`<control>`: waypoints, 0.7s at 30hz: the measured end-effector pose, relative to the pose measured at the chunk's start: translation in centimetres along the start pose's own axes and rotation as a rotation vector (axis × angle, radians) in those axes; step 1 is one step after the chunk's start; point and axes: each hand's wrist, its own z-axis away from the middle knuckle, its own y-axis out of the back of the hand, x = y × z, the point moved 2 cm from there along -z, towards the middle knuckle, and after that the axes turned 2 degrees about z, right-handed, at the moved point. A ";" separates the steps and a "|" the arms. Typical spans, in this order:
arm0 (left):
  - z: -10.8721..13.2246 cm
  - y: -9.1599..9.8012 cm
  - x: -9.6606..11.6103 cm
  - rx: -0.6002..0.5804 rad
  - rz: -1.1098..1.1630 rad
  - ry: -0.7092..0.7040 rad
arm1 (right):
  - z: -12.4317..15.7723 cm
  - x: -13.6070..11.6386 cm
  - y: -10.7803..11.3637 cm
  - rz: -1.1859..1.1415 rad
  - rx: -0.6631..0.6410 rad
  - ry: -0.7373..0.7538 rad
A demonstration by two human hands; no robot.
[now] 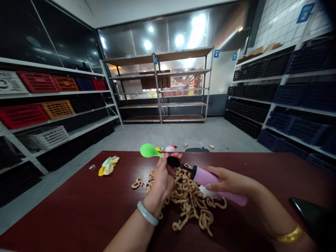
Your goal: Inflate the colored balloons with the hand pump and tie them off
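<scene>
A hand balloon pump with a pink barrel [206, 175] and a black front end is held level above the table. My left hand [164, 173] is closed around the black end, where a small, partly inflated green balloon [149, 150] sticks out to the left. My right hand [228, 180] grips the pink barrel from the right side, thumb and fingers around it. Below both hands lies a loose pile of tan, curly, worm-like pieces [190, 196], several straying toward the front. The exact join between balloon and pump is hidden by my left fingers.
Limp yellow and pale green balloons [109, 165] lie on the left of the dark red table [65, 206]. A black flat device [307, 210] sits at the right edge. Small colourful items [170, 148] are beyond the far edge. Shelves with crates [59, 109] line the walls.
</scene>
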 end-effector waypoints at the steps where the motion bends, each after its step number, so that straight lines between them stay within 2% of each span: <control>1: 0.1 -0.1 -0.2 0.008 -0.002 -0.003 | -0.1 -0.1 -0.1 -0.019 -0.002 0.005; 8: 1.4 -1.0 -1.3 0.014 -0.023 -0.001 | -0.6 -0.1 -1.0 -0.063 0.020 0.027; 15: 1.9 -1.9 -0.8 -0.026 -0.008 -0.048 | -1.3 -0.6 -1.9 -0.122 0.020 0.094; 21: 0.8 -1.2 0.7 0.093 0.057 -0.094 | -2.2 -0.7 -3.3 0.054 0.117 0.086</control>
